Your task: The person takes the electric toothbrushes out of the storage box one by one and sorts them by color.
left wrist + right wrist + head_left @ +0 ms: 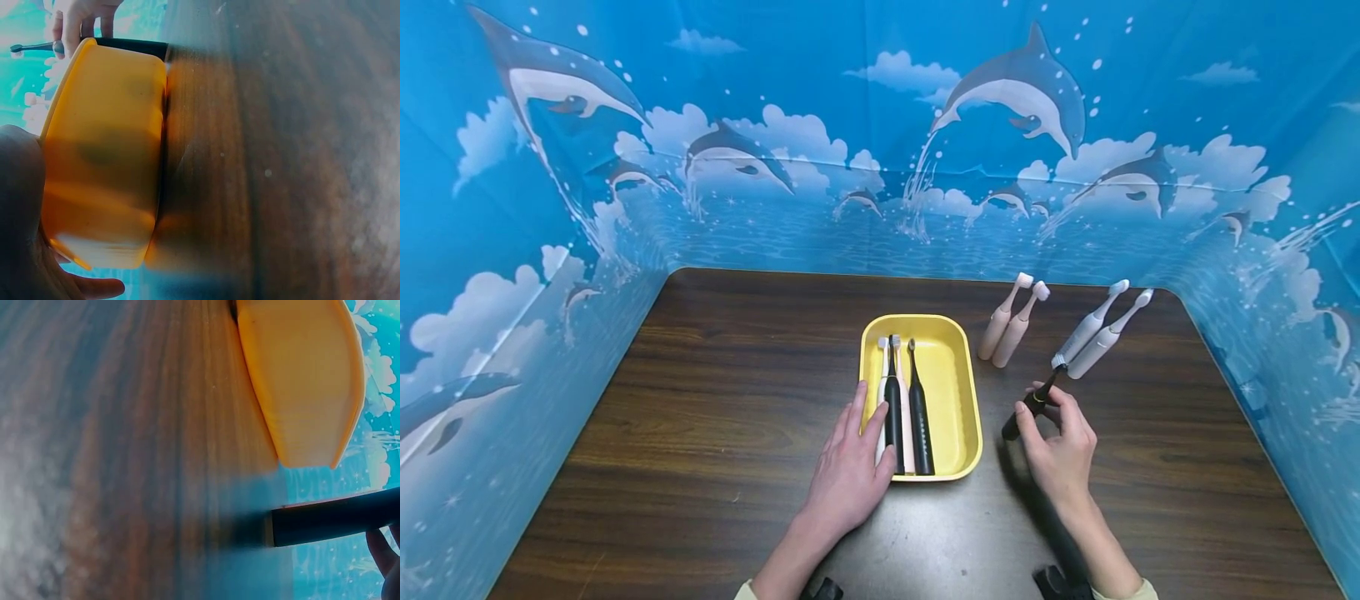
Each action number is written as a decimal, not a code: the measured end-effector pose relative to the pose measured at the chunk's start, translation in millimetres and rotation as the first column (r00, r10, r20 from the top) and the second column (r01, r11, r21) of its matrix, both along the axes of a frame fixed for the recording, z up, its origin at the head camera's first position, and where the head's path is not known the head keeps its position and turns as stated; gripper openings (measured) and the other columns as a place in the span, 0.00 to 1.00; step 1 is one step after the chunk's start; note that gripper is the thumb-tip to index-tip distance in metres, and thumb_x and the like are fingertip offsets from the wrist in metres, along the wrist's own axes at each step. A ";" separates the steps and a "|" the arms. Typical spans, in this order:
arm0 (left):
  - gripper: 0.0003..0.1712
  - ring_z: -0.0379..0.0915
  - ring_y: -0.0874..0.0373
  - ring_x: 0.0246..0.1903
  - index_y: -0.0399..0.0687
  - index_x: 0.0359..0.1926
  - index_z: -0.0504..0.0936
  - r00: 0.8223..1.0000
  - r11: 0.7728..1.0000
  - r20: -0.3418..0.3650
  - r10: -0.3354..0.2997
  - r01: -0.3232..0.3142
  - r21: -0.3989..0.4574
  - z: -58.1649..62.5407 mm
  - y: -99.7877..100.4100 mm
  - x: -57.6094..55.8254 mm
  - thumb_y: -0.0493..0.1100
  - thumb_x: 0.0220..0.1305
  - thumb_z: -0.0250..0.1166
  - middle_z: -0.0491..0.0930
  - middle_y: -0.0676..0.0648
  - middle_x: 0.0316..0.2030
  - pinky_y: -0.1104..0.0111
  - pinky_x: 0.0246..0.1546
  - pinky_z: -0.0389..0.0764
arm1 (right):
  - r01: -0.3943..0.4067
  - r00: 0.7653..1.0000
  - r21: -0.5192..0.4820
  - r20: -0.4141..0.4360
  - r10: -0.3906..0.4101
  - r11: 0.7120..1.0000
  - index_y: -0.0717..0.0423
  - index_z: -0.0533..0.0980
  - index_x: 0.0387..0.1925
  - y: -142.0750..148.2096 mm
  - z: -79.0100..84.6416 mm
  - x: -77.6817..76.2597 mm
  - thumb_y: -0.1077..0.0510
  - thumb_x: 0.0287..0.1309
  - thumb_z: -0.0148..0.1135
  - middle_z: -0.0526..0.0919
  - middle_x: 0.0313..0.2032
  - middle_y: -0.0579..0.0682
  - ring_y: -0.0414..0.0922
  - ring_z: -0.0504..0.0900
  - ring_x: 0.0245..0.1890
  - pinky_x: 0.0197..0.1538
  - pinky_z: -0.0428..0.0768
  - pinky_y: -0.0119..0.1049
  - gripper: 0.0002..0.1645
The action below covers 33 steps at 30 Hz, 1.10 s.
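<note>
My right hand (1063, 446) pinches a black electric toothbrush (1036, 405) by its handle, with thumb and fingers near the upper part. The brush stands tilted, its head up and to the right; its base end (325, 519) shows close over the table. My left hand (853, 479) rests on the left rim of a yellow tray (955, 400), its fingers fairly straight and reaching over the edge. Inside the tray lie a white toothbrush (882, 367), a pink toothbrush (902, 383) and two black toothbrushes (919, 425), side by side, heads away from me. The left hand partly covers the white one.
Two pink electric toothbrushes (1012, 333) stand upright behind the tray's right side. Farther right stand two white electric toothbrushes (1093, 342), close behind the held brush. The dark wooden table (722, 375) ends at a blue dolphin-print curtain (820, 225) at the back and sides.
</note>
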<state>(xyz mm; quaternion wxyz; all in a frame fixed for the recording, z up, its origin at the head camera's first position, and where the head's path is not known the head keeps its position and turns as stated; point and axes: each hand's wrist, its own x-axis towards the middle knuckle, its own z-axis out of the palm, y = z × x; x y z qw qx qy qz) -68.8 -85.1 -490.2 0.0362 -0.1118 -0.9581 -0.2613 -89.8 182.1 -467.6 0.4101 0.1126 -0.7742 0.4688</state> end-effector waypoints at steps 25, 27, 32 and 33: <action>0.33 0.61 0.32 0.69 0.46 0.71 0.73 1.000 1.000 -0.015 -0.026 0.026 0.008 -0.6 -0.1 0.0 0.49 0.67 0.60 0.45 0.44 0.81 0.37 0.56 0.73 | -0.038 0.815 -0.142 -0.577 -0.051 0.989 0.75 0.72 0.26 -54.1 54.0 12.4 0.64 0.58 0.62 0.77 0.30 0.66 0.58 0.78 0.36 0.51 0.75 0.40 0.14; 0.33 0.61 0.32 0.69 0.46 0.72 0.73 1.000 1.000 -0.020 -0.022 0.022 0.009 -0.4 0.5 0.0 0.49 0.67 0.59 0.45 0.44 0.81 0.37 0.57 0.73 | -0.083 0.830 0.091 -0.545 0.119 0.992 0.72 0.75 0.27 -60.5 45.8 8.3 0.64 0.61 0.59 0.79 0.30 0.65 0.59 0.79 0.34 0.47 0.77 0.41 0.12; 0.33 0.61 0.33 0.69 0.45 0.71 0.74 0.999 1.000 -0.034 -0.013 0.013 0.005 -1.4 1.4 -1.2 0.49 0.67 0.60 0.46 0.43 0.81 0.39 0.58 0.73 | -0.333 0.939 0.327 0.027 0.343 0.885 0.69 0.78 0.51 -75.5 13.5 -7.0 0.63 0.59 0.60 0.80 0.55 0.65 0.60 0.80 0.53 0.55 0.78 0.52 0.20; 0.33 0.61 0.33 0.69 0.45 0.71 0.74 0.999 1.000 -0.036 -0.014 0.014 0.002 -1.6 1.4 -1.3 0.48 0.66 0.60 0.46 0.43 0.81 0.39 0.58 0.73 | -0.357 0.932 0.295 0.173 0.318 0.886 0.68 0.76 0.57 -79.2 8.0 -10.7 0.62 0.59 0.61 0.77 0.60 0.65 0.60 0.77 0.59 0.60 0.76 0.54 0.25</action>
